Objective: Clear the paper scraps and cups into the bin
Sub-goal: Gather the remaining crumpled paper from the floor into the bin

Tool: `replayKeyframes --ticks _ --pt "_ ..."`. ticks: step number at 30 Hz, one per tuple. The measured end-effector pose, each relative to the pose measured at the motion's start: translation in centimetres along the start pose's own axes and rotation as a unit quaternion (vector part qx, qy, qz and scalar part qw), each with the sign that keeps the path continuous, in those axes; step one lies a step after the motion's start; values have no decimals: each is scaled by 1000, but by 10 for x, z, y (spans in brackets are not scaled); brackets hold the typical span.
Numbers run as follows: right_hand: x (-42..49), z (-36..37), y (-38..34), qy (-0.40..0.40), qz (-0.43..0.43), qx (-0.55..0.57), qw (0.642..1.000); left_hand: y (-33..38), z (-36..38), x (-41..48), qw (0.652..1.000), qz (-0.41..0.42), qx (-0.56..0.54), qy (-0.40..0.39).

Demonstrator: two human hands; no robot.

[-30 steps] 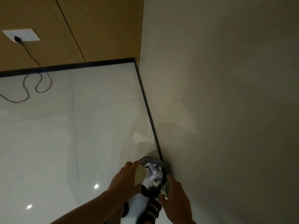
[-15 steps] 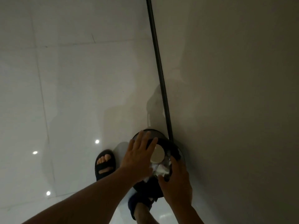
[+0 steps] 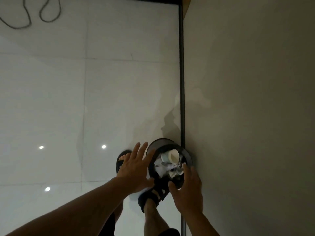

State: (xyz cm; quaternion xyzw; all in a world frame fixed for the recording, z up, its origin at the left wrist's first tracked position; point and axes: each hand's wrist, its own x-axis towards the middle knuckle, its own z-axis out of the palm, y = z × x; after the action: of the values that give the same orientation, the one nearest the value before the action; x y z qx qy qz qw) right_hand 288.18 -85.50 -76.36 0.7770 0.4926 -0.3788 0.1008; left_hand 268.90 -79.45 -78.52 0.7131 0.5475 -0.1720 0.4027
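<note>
A round black bin (image 3: pixel 154 145) stands on the floor against the right wall. Inside it lie white paper cups (image 3: pixel 171 156) on top of crumpled paper scraps (image 3: pixel 163 168). My left hand (image 3: pixel 134 169) hovers at the bin's left rim with its fingers spread straight and nothing in it. On the near right side, my right hand (image 3: pixel 189 188) is held over the rim, fingers relaxed and empty.
Pale glossy floor tiles (image 3: pixel 68 108) stretch to the left. A beige wall (image 3: pixel 247 99) with a black skirting strip (image 3: pixel 182 74) runs along the right. A dark cable (image 3: pixel 34 12) lies coiled at the far left. Two sandalled feet (image 3: pixel 121 159) stand by the bin.
The cup held by my left hand and the scraps in my right hand now lie in the bin. Both hands have opened and drawn apart, and the view has tilted up slightly.
</note>
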Motion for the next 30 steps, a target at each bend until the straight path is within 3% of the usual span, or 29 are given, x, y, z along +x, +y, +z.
replayKeyframes --ticks 8,16,22,30 --pt "-70 -101 -92 20 -149 -45 988 10 -112 -123 993 -40 -30 107" --pt "-162 -135 -144 0 -289 -139 947 11 -120 -272 950 -185 -99 230" --pt "-257 -117 -176 -40 -413 -228 881 19 -57 -400 892 -297 -168 297" --pt "-401 -34 -229 -92 -564 -318 756 3 48 -584 754 -465 -250 391"
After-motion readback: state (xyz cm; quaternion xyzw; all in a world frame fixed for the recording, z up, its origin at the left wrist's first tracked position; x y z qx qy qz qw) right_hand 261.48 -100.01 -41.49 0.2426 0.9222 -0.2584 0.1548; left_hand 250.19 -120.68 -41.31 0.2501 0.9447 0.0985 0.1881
